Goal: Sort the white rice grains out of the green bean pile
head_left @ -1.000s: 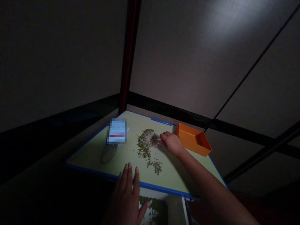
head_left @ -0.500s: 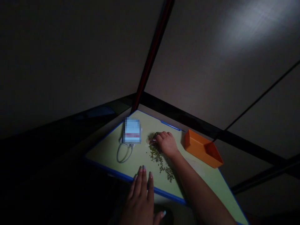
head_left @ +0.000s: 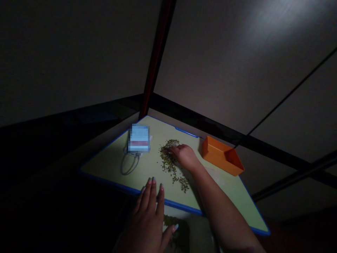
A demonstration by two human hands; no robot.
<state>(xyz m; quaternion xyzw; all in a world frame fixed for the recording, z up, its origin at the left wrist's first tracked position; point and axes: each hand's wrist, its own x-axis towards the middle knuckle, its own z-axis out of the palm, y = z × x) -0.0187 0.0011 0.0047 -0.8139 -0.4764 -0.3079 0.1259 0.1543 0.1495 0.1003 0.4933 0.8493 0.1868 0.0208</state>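
A loose pile of small green and brown seed-like bits (head_left: 168,162) is spread across the pale tabletop (head_left: 105,168). My right hand (head_left: 184,156) reaches into the pile's right side, its fingers bent and drawn together at the bits. What lies between those fingertips is too small to make out. At the table's front edge, my left hand (head_left: 151,214) is held flat with fingers stretched and thumb apart, nothing in it. Below that edge, partly hidden by the left hand, a container (head_left: 184,228) shows more greenish bits.
An orange open box (head_left: 223,158) stands at the back right of the table. To the left lies a blurred-out light blue object (head_left: 139,138) with a looped grey cable (head_left: 129,172). A blue strip (head_left: 186,132) runs along the back edge, near the dark-framed walls.
The view has shifted, so the table appears farther left and higher. My right hand's fingers have moved within the pile, and the container below the edge shows more. My left hand remains flat.
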